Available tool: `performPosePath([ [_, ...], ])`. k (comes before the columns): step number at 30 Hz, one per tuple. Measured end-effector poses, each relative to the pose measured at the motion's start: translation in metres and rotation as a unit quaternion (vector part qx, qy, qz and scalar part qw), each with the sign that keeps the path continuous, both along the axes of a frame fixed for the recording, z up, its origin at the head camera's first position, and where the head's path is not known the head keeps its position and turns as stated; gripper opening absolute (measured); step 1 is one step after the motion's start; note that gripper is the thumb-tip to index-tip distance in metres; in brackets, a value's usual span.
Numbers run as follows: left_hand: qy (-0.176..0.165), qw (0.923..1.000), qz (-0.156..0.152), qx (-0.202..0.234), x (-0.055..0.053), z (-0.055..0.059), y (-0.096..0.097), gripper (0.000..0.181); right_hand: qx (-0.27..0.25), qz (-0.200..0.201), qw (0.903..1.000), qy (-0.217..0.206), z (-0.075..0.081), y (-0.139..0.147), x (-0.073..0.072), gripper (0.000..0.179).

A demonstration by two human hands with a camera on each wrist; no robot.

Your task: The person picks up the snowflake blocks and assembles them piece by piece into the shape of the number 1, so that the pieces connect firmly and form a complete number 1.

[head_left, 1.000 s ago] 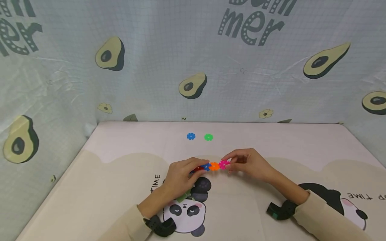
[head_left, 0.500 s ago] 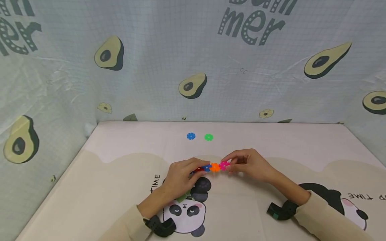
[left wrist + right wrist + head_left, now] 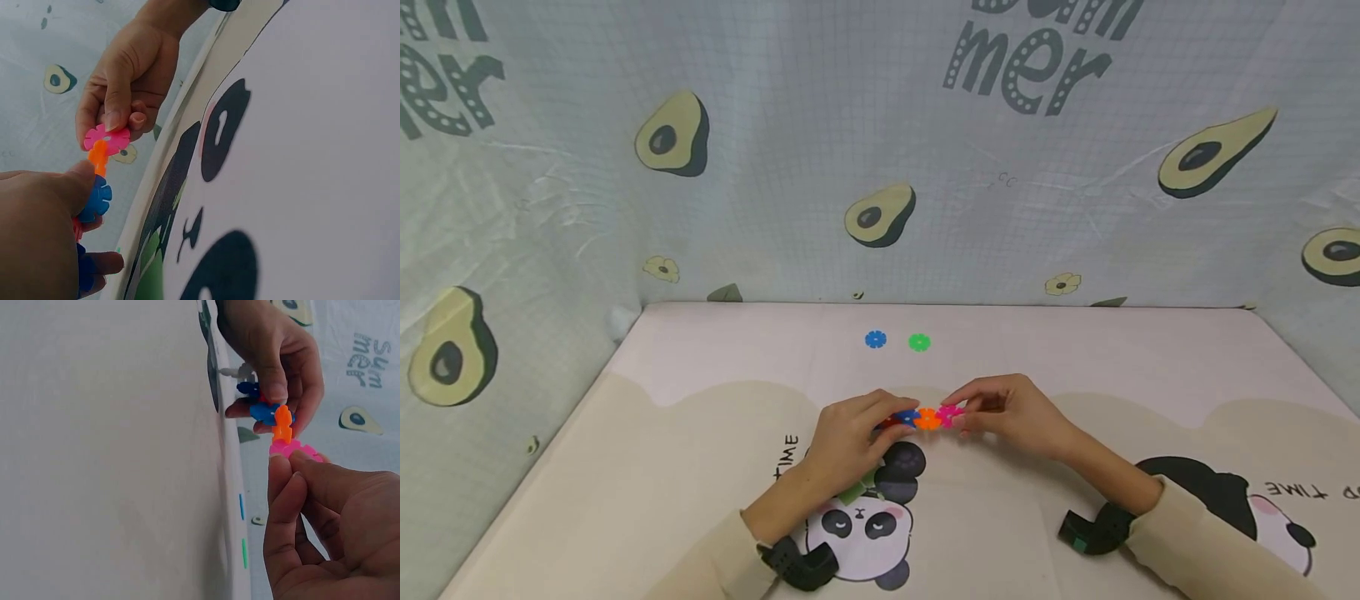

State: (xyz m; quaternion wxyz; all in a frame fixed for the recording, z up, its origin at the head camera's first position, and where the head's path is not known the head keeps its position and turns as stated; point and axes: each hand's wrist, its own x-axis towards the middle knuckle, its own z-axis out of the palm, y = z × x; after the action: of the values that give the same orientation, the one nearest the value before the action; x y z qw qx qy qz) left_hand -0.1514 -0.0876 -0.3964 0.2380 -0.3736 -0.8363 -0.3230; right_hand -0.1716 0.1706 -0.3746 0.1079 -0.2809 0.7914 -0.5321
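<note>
My left hand (image 3: 850,433) pinches a short chain of interlocking snowflake discs between thumb and fingers. In the left wrist view a blue disc (image 3: 97,200) shows at its thumb, with part of a red disc (image 3: 77,229) behind. A dark blue disc (image 3: 248,388) and a whitish piece (image 3: 236,372) stick out at the chain's far end. An orange disc (image 3: 928,418) stands edge-on to the pink disc (image 3: 107,139) and meets its rim. My right hand (image 3: 1018,414) pinches that pink disc by thumb and fingertips. The fingers of the left hand hide part of the chain.
Toward the back of the table (image 3: 700,467) lie a loose blue disc (image 3: 876,339) and a loose green disc (image 3: 919,342). The tablecloth has printed pandas, and a hanging cloth with avocados (image 3: 880,215) closes off the far side.
My right hand, the pink disc and the orange disc have shifted slightly left, toward my left hand. My left hand has hardly moved. The two loose discs lie where they were.
</note>
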Motion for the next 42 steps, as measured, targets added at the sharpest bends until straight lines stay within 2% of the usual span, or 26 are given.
performPosePath([
  [12,-0.016,0.9997,0.017,-0.003,0.002,0.001,0.001,0.027,-0.006,-0.02,0.9996,0.017,-0.001,-0.013,0.004,0.019],
  [22,-0.012,0.9996,0.015,0.021,0.002,-0.002,0.001,0.027,-0.017,-0.003,0.9996,0.023,-0.006,-0.015,0.005,0.018],
  [32,-0.016,0.9989,0.004,0.043,0.002,-0.002,0.0,0.026,-0.055,0.016,0.9982,0.019,-0.01,-0.017,0.006,0.018],
  [42,-0.023,0.9985,0.011,0.048,0.003,0.0,0.001,0.025,-0.084,0.02,0.9962,0.009,-0.014,-0.02,0.006,0.017],
])
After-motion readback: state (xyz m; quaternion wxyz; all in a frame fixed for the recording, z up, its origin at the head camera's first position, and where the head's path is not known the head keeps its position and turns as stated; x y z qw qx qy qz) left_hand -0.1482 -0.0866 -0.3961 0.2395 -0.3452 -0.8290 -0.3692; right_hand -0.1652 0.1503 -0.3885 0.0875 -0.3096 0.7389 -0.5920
